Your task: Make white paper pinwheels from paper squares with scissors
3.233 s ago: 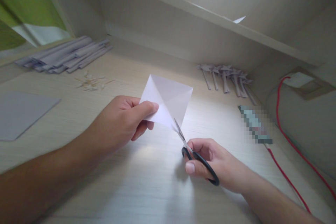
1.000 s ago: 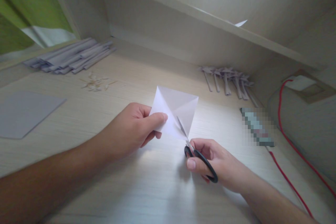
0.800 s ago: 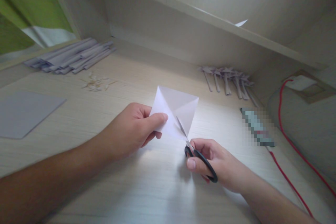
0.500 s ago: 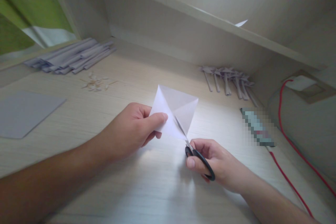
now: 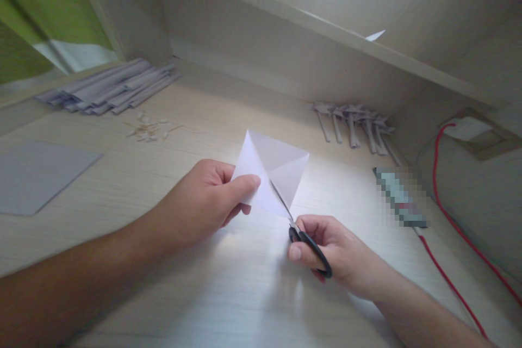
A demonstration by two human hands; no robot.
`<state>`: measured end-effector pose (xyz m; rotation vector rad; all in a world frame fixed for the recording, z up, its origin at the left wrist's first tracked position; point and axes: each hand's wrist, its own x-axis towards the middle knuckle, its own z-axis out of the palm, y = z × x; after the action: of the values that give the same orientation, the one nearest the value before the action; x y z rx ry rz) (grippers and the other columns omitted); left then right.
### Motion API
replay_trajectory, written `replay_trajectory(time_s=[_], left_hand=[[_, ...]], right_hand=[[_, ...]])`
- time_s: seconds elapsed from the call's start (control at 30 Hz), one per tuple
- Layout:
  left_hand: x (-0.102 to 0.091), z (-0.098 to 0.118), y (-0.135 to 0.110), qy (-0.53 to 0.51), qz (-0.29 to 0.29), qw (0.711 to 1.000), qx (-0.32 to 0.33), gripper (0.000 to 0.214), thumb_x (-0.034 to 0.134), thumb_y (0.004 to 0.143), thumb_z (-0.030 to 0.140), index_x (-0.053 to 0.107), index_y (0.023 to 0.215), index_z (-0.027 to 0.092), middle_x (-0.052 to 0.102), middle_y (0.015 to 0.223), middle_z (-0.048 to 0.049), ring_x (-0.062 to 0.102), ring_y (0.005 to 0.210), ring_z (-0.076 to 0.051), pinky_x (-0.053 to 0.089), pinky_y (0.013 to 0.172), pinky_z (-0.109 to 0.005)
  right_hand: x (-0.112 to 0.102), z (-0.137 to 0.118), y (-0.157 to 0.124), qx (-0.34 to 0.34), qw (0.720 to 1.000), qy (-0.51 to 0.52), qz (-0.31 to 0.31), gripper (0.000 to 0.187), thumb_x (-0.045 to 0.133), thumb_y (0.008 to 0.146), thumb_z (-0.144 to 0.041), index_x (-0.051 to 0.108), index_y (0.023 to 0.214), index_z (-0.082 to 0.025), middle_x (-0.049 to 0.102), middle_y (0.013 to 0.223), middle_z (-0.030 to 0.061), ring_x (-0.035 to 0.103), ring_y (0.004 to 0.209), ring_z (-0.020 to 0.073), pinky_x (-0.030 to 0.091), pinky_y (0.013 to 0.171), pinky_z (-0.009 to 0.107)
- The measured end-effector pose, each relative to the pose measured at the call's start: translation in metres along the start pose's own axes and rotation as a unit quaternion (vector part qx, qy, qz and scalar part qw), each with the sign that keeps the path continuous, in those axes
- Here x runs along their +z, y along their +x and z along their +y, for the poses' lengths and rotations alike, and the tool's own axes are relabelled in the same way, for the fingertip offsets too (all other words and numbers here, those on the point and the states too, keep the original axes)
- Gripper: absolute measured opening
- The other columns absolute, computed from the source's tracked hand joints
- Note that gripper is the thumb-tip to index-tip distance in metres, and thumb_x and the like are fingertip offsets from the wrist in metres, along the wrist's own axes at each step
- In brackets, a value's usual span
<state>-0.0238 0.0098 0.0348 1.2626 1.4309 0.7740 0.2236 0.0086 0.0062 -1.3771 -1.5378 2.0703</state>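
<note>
Scissors point(image 5: 302, 236) have closed further; the curled right hand point(image 5: 341, 254) grips them.

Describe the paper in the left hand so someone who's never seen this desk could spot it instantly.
Below the long shelf stretches a pale desk; over its middle, the left hand pinches a white paper square. Black-handled scissors, held in the right hand, meet its lower corner. Unlike the plain paper at far left, it has crossing diagonal creases.
</note>
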Motion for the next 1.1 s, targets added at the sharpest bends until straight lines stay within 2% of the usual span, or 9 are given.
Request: replay_trajectory(time_s=[0.53, 0.9, 1.1], left_hand=[[0.0000, -0.0001, -0.0009, -0.005, 0.001, 1.000, -0.005, 0.039, 0.059, 0.081, 0.043, 0.059, 0.050, 0.020, 0.049, 0.041, 0.0011, 0.037, 0.040, -0.011, 0.025, 0.043, -0.025], [0.0005, -0.0018, 0.0002, -0.004, -0.001, 1.000, -0.003, 0.039, 0.058, 0.080, 0.045, 0.059, 0.050, 0.020, 0.049, 0.042, 0.0011, 0.037, 0.040, -0.011, 0.025, 0.043, -0.025], [0.0000, -0.0030, -0.0009, -0.008, -0.002, 1.000, 0.002, 0.040, 0.058, 0.082, 0.043, 0.060, 0.050, 0.020, 0.049, 0.041, 0.0014, 0.037, 0.040, -0.010, 0.024, 0.043, -0.025]], right_hand=[[0.0014, 0.0015, 0.0014, -0.009, 1.000, 0.012, 0.002, 0.053, 0.093, 0.069, -0.054, 0.054, 0.072, -0.018, 0.047, 0.058, -0.0082, 0.037, 0.049, 0.0055, 0.024, 0.045, 0.021], [0.0036, -0.0031, 0.0027, -0.005, 1.000, 0.012, 0.012, 0.059, 0.096, 0.063, -0.056, 0.050, 0.068, -0.019, 0.046, 0.056, -0.0085, 0.036, 0.049, 0.0053, 0.023, 0.046, 0.021], [0.0029, -0.0040, 0.0017, 0.000, 1.000, 0.004, 0.005, 0.057, 0.094, 0.066, -0.058, 0.052, 0.069, -0.019, 0.047, 0.056, -0.0080, 0.037, 0.049, 0.0058, 0.023, 0.045, 0.021]])
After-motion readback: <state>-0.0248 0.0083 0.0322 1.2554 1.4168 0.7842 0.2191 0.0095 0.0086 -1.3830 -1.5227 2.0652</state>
